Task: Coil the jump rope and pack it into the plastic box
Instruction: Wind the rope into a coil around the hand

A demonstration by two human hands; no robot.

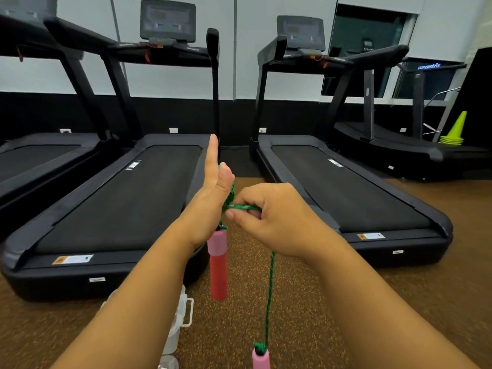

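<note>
A green jump rope (270,283) is wound in loops around my left hand (213,198), which is held upright with the fingers straight and the thumb against the coil. My right hand (271,217) pinches a strand of the rope just beside that coil. One pink and red foam handle (218,265) hangs below my left hand. The other pink handle (261,358) dangles on a free length of rope at the bottom edge. A clear plastic box (183,312) stands on the floor under my left forearm, partly hidden by it.
Two black treadmills (119,203) (346,187) stand right in front, with a strip of brown speckled floor (245,302) between them. Another treadmill sits at the far left. A stack of yellow-green cones (455,131) is at the back right.
</note>
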